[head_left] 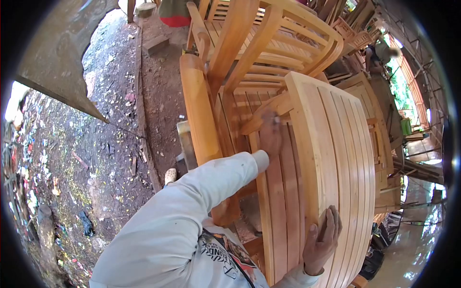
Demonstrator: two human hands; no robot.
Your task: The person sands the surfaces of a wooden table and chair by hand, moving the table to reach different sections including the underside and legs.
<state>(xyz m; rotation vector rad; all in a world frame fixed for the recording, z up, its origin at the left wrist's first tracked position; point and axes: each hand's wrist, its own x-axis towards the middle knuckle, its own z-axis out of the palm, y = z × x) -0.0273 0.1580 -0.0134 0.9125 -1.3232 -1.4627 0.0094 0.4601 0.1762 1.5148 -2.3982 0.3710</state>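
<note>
A small slatted wooden table [338,139] lies tilted on a longer slatted wooden bench [276,192]. My left hand [272,137], in a white sleeve, is on the far side, beside the table's slanting wooden leg [269,114]. Motion smears this hand. Its fingers look curled round a small greyish thing that I cannot make out. Nearer my body, my right hand [322,240] lies on the edge of the slatted top. Its fingers stretch together over the slats and the thumb sits apart, against the edge rail.
A varnished armrest [194,96] and more slatted chairs [283,43] stand ahead. At the right are wooden panels [379,158], and a person [382,53] bends over farther back. Littered ground [110,158] spreads left, below a hanging sheet [57,53].
</note>
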